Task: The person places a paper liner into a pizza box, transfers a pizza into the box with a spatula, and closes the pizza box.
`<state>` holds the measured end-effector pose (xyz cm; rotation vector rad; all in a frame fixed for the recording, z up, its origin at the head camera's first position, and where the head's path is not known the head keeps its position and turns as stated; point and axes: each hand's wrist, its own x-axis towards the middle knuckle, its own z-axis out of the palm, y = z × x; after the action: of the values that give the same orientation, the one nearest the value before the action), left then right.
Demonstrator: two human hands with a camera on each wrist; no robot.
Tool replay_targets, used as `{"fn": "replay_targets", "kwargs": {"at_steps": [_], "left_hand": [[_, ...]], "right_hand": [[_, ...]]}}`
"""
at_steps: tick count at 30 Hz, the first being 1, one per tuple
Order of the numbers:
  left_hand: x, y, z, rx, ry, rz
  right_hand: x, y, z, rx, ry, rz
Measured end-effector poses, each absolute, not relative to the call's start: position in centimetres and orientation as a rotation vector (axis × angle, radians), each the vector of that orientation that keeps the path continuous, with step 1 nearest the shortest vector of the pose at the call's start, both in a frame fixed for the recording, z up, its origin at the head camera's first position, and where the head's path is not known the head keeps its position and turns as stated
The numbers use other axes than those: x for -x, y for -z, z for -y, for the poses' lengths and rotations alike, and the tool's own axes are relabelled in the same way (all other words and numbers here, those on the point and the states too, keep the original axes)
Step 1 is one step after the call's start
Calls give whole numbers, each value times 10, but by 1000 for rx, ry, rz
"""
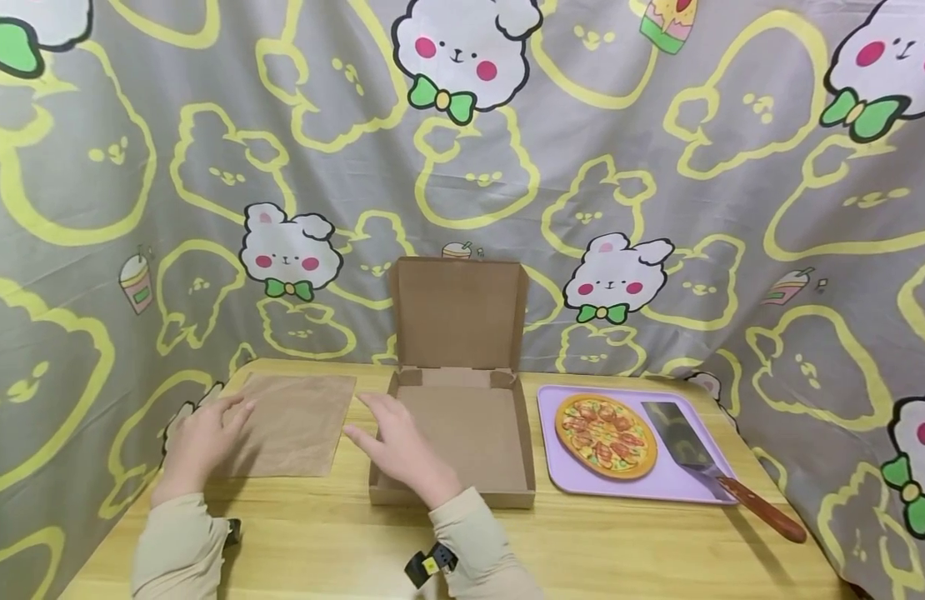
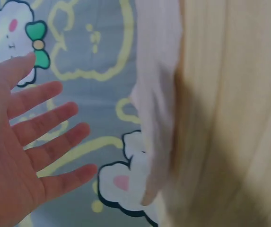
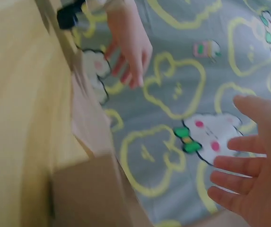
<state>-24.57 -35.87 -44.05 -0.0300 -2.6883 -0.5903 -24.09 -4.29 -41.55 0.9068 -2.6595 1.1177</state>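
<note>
A sheet of brown paper (image 1: 297, 429) lies flat on the left part of the table; its edge shows as a pale strip in the left wrist view (image 2: 156, 94). My left hand (image 1: 206, 440) hovers by the paper's left edge, fingers extended and holding nothing. In its wrist view the left palm (image 2: 12, 156) shows with spread fingers. My right hand (image 1: 404, 448) is over the left side of a cardboard pizza box (image 1: 462, 433), its lid (image 1: 460, 312) standing up at the back. The right fingers (image 3: 234, 165) are straight and grip nothing.
To the right of the box, a purple tray (image 1: 560, 479) holds a pizza (image 1: 607, 437) and a pizza server (image 1: 683, 437). The server's wooden handle (image 1: 762, 508) sticks out past the tray's front right corner. A patterned curtain (image 1: 477, 200) surrounds the wooden table (image 1: 320, 542).
</note>
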Motion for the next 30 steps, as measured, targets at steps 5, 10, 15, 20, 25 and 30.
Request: {"fn": "replay_targets", "kwargs": {"at_steps": [5, 10, 15, 20, 25, 30], "left_hand": [[254, 453, 369, -2, 594, 2772], [262, 456, 376, -21, 556, 2864], [271, 452, 383, -14, 571, 2944], [278, 449, 389, -25, 620, 2993], [282, 445, 396, -136, 652, 3128], [284, 444, 400, -266, 712, 3203]], "right_hand": [[238, 416, 70, -828, -1336, 2664], [243, 415, 93, -686, -1659, 2645], [255, 419, 111, -443, -2229, 2495], [267, 427, 126, -106, -2733, 2217], [271, 438, 134, 129, -2895, 2073], [273, 447, 136, 279, -2892, 2052]]}}
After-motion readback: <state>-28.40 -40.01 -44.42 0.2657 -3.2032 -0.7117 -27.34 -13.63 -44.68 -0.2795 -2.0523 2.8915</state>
